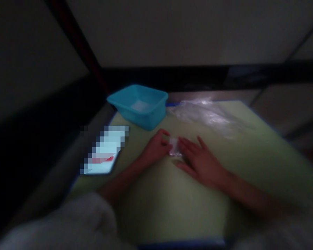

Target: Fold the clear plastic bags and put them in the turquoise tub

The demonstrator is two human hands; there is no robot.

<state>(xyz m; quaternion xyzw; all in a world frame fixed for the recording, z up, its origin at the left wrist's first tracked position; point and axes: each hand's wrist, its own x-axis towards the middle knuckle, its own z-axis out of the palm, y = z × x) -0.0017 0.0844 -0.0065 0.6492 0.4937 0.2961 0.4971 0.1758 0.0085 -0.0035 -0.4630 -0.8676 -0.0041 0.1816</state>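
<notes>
A small pale, shiny packet [174,147] lies on the yellow-green table top [156,205] between my hands. At its left edge is my left hand [158,146], with the fingers bent and the thumb and forefinger apart around the packet's side. My right hand [200,161] lies flat with its fingers spread, the fingertips resting on the packet's right part. The picture is dark and blurred, so the packet's contents cannot be made out.
A blue plastic basin [152,118] with something pale inside stands at the back left. Crumpled clear plastic [211,116] lies at the back right. A lit screen device [104,152], partly pixelated, rests at the left edge. A wall rises behind the table.
</notes>
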